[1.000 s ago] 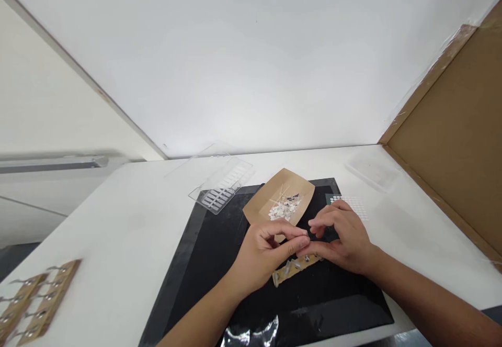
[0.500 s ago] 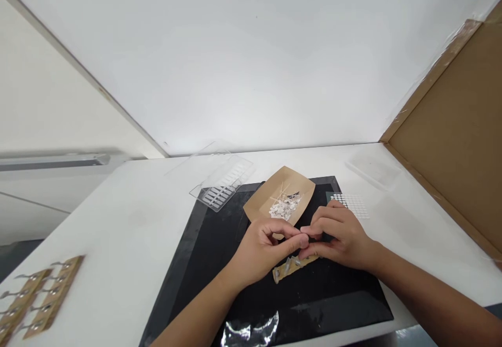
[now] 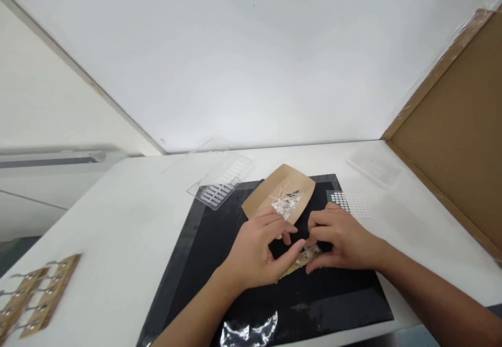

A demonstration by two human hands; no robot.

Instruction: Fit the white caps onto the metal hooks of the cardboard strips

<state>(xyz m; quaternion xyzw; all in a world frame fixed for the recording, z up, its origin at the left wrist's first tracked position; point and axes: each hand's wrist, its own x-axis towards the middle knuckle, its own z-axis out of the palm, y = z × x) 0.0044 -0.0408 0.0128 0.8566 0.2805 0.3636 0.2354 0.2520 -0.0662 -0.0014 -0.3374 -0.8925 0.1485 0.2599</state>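
works over a black mat (image 3: pixel 219 245) on a white bench (image 3: pixel 117 221), with a narrow wooden strip (image 3: pixel 292 269) lying beneath and between left hand (image 3: pixel 254 253) and right hand (image 3: pixel 345 239). shows the strip on a slant, long axis running from the near left, under the left thumb, to the far right, inside the curve of the right fingers. holds the right hand nearer to the far end, thumb and forefinger apart on either side of a small clear piece (image 3: pixel 308 253); too small to tell whether gripped or merely straddled. holds the left hand unclenched, thumb well apart from the forefinger, thumb tip just beside the right fingertips, contact there impossible to tell. blocks part of the strip from view with that same thumb. has a brown paper tray (image 3: pixel 254 203) of white scraps (image 3: pixel 285 206) close behind the left fingers, crowding the far side; a sheet of white dots (image 3: pixel 349 204) just beyond the right knuckles; farther back, a clear case (image 3: pixel 219 187) to the left and a shallow clear container (image 3: pixel 372 170) to the right.
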